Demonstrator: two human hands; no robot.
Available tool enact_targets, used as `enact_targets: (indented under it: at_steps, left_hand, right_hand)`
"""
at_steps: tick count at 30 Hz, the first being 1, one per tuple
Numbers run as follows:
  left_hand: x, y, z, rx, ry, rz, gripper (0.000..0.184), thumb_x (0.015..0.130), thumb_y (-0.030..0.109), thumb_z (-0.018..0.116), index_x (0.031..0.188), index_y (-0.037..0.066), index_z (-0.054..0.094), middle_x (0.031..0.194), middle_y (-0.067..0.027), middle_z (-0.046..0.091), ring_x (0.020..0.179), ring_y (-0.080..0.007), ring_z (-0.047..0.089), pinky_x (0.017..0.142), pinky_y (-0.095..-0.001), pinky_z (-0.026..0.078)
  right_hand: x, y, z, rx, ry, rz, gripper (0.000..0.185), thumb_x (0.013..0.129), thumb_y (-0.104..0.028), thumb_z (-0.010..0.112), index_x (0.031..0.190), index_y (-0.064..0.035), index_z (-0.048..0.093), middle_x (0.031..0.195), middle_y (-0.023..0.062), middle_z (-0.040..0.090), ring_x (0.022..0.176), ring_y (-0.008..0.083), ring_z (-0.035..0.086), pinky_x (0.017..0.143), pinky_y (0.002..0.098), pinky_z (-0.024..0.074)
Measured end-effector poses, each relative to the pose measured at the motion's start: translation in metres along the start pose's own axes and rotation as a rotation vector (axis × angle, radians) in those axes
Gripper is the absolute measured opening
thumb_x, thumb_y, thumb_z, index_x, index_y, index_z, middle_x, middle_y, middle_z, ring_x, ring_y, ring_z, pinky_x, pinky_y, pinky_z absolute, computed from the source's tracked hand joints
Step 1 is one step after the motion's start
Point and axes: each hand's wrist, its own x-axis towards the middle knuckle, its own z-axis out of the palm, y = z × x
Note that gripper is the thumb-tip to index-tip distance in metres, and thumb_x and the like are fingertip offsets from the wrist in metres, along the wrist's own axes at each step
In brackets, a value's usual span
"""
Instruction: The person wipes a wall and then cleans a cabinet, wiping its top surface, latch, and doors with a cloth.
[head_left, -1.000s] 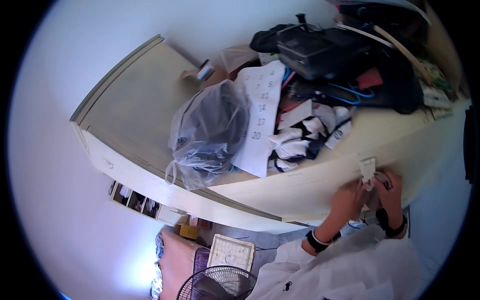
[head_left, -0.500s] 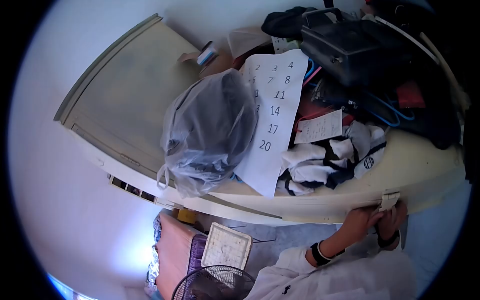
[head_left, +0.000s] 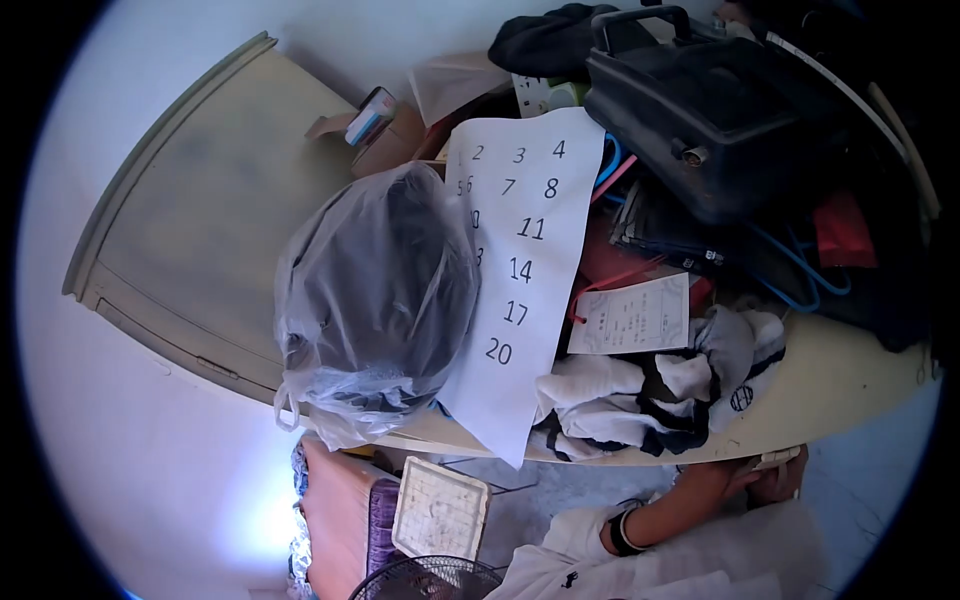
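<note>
At the lower right, below the front edge of the cream cabinet top [head_left: 850, 385], my left hand [head_left: 738, 478] is closed, its wrist wearing a black band. Close against it, my right hand [head_left: 783, 486] has its fingers curled. A small cream hinged plate [head_left: 775, 459], like a latch, sits between my hands at their upper side, and both appear to grip it. My fingertips are partly hidden. Just above my left arm, white and dark socks [head_left: 620, 405] lie bunched on the cabinet top.
A clear plastic bag with dark contents [head_left: 380, 290] leans over a numbered paper sheet [head_left: 530, 290]. A black hard case [head_left: 700, 110], a printed tag [head_left: 632, 315] and blue hangers [head_left: 800, 285] crowd the right. Below are a fan [head_left: 425, 580] and a white square stool top [head_left: 440, 508].
The view has shifted, so the cabinet-top items appear lower and slightly left. My hands remain together around the small plate, which now shows more edge-on.
</note>
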Motion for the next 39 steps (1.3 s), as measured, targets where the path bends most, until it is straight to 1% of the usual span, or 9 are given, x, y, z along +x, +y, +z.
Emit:
enact_targets:
  at_steps: [11,14,15,22,27,30,32,34,39]
  left_hand:
    - [0.005,0.014,-0.010,-0.047,0.036,0.039,0.036,0.082,0.025,0.053,0.105,-0.001,0.056,0.102,-0.0231,0.056,0.096,-0.0394,0.051,0.085,-0.0431,0.039]
    - [0.005,0.016,-0.007,-0.017,0.119,0.094,0.034,0.082,0.025,0.053,0.101,-0.003,0.058,0.096,-0.0236,0.058,0.091,-0.0394,0.054,0.082,-0.0423,0.041]
    - [0.005,0.017,-0.007,-0.027,0.133,0.088,0.033,0.082,0.025,0.053,0.100,-0.003,0.058,0.095,-0.0236,0.058,0.090,-0.0394,0.054,0.081,-0.0422,0.042]
    - [0.002,0.015,0.006,-0.079,0.280,0.236,0.027,0.085,0.019,0.048,0.100,-0.002,0.053,0.089,-0.0229,0.057,0.078,-0.0425,0.053,0.070,-0.0455,0.042]
    - [-0.001,0.022,0.011,-0.075,0.257,0.065,0.027,0.086,0.019,0.045,0.103,-0.001,0.051,0.089,-0.0232,0.057,0.078,-0.0409,0.054,0.065,-0.0462,0.043]
    - [-0.003,0.023,0.002,0.069,0.214,0.053,0.028,0.086,0.021,0.043,0.103,0.000,0.051,0.084,-0.0231,0.058,0.077,-0.0399,0.055,0.063,-0.0463,0.045]
    - [-0.006,0.037,-0.006,-0.001,0.268,0.016,0.028,0.087,0.022,0.042,0.101,-0.001,0.053,0.082,-0.0237,0.059,0.075,-0.0408,0.056,0.062,-0.0462,0.045]
    - [-0.005,0.034,-0.004,0.035,0.274,-0.014,0.030,0.089,0.025,0.042,0.101,0.000,0.053,0.078,-0.0235,0.059,0.071,-0.0414,0.055,0.062,-0.0463,0.044]
    - [-0.007,0.032,0.009,-0.023,0.432,-0.007,0.034,0.088,0.033,0.046,0.105,0.005,0.051,0.073,-0.0237,0.058,0.068,-0.0427,0.055,0.060,-0.0474,0.043]
  right_hand:
    - [0.009,-0.012,0.000,0.153,0.020,0.072,0.051,0.086,-0.042,0.047,0.107,0.0035,0.050,0.097,0.0194,0.054,0.080,0.0381,0.054,0.068,0.0422,0.0433]
    - [-0.002,0.008,0.012,-0.161,0.144,-0.105,0.045,0.082,-0.044,0.051,0.091,0.0003,0.056,0.086,0.0170,0.056,0.075,0.0343,0.054,0.059,0.0396,0.0416]
    - [0.014,-0.009,0.010,0.004,0.131,-0.002,0.038,0.085,-0.038,0.048,0.082,-0.0011,0.058,0.078,0.0153,0.055,0.070,0.0330,0.052,0.056,0.0394,0.0390]
    - [0.025,-0.020,0.007,-0.060,0.234,-0.155,0.026,0.085,-0.024,0.046,0.078,-0.0015,0.056,0.073,0.0175,0.052,0.061,0.0354,0.049,0.054,0.0415,0.0365]
    - [0.033,-0.014,0.003,0.048,0.185,-0.249,0.016,0.082,-0.016,0.051,0.077,-0.0015,0.056,0.064,0.0148,0.051,0.054,0.0342,0.050,0.048,0.0395,0.0379]
    - [0.032,-0.007,0.006,0.045,0.235,-0.360,0.025,0.085,-0.021,0.047,0.080,0.0010,0.056,0.065,0.0151,0.052,0.053,0.0310,0.050,0.048,0.0365,0.0377]
    - [0.031,-0.002,0.010,0.067,0.250,-0.364,0.024,0.085,-0.021,0.047,0.080,0.0009,0.057,0.064,0.0145,0.051,0.053,0.0286,0.050,0.048,0.0358,0.0372]
    - [0.031,-0.013,0.009,0.080,0.260,-0.178,0.015,0.079,-0.016,0.058,0.077,-0.0015,0.058,0.061,0.0135,0.053,0.051,0.0289,0.052,0.047,0.0359,0.0403]
    - [0.035,-0.002,0.010,0.227,0.302,-0.265,0.011,0.078,-0.012,0.060,0.075,-0.0018,0.057,0.060,0.0124,0.052,0.049,0.0278,0.050,0.047,0.0345,0.0400]
